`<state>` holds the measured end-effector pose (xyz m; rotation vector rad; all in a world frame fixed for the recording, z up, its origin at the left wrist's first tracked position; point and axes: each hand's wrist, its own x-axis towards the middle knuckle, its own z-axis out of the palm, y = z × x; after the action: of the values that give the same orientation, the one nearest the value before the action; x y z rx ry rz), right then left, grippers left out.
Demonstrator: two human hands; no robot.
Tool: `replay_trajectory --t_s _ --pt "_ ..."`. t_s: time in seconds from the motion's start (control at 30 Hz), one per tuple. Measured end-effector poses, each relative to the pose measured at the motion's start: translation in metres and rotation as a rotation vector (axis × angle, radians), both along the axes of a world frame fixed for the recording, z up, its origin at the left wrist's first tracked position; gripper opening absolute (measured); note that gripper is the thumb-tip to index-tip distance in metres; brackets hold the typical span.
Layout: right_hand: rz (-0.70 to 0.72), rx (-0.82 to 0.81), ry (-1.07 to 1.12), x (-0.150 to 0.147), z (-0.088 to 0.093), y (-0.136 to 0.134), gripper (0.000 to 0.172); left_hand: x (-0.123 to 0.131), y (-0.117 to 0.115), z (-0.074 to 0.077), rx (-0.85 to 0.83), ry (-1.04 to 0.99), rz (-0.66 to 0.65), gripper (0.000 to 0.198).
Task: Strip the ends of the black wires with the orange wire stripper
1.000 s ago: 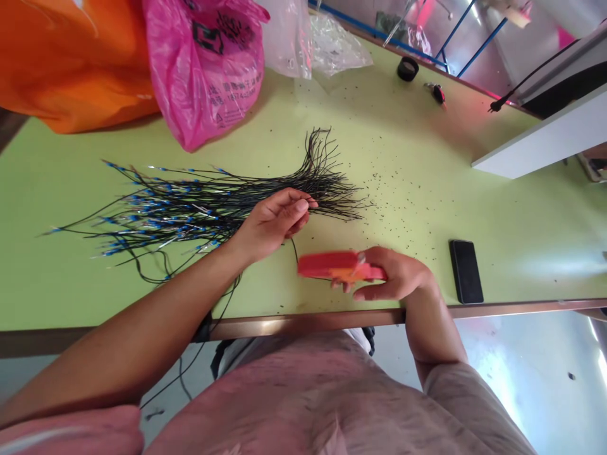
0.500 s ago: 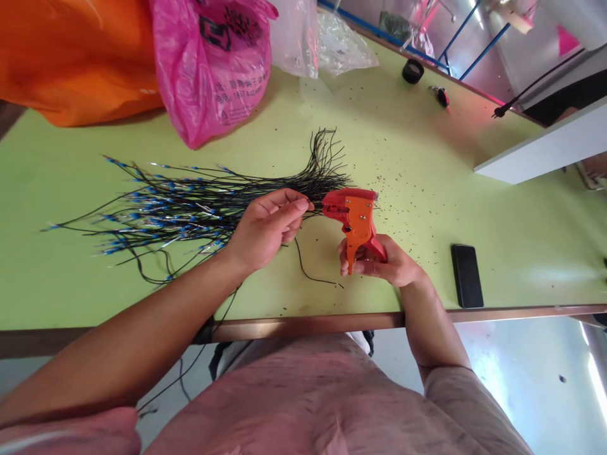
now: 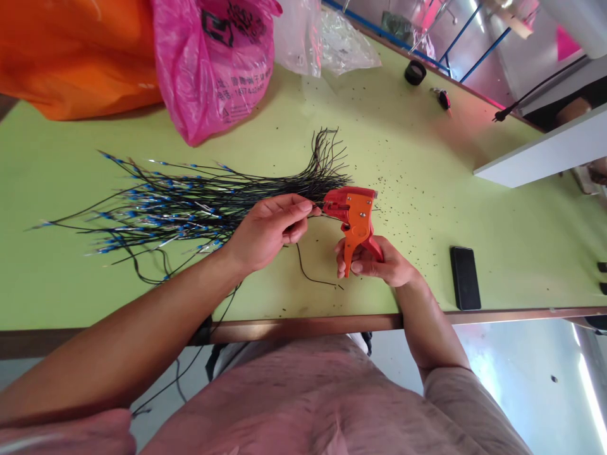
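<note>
On a green workbench (image 3: 521, 253), wire bundle (image 3: 190, 208), black specks (image 3: 403, 189), phone (image 3: 465, 278)

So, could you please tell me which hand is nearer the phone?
Right hand: left of the phone in view, not touching it. Left hand: farther left, past the right hand.

R hand (image 3: 374, 264) w/ orange wire stripper (image 3: 355, 218), L hand (image 3: 268, 227) on wires (image 3: 190, 205).

bright, even light | white glare on floor (image 3: 590, 398) | soft shadow by pink bag (image 3: 208, 76) | edges bowed
</note>
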<state>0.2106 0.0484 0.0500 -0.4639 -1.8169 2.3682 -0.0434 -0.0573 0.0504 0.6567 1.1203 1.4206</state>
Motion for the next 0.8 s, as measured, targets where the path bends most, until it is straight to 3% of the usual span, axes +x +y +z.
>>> replay_trajectory --t_s 0.2,0.37,0.43,0.63,0.8 --pt "0.0 0.098 -0.004 -0.001 -0.001 -0.002 0.034 -0.002 0.001 0.003 -0.017 -0.053 -0.024 0.029" --pt "-0.37 0.462 0.029 -0.013 -0.001 -0.014 0.022 0.003 -0.004 0.001 0.019 0.058 -0.193 0.033" --pt "-0.459 0.523 0.032 -0.02 -0.003 -0.021 0.022 0.008 -0.006 -0.001 0.03 0.136 -0.245 0.032" --pt "-0.517 0.475 0.024 -0.033 -0.008 -0.034 0.037 0.013 -0.007 -0.01 0.082 0.281 -0.292 0.034" --pt "-0.535 0.469 0.028 -0.035 -0.003 -0.033 0.04 0.013 -0.007 -0.012 0.062 0.346 -0.265 0.031"
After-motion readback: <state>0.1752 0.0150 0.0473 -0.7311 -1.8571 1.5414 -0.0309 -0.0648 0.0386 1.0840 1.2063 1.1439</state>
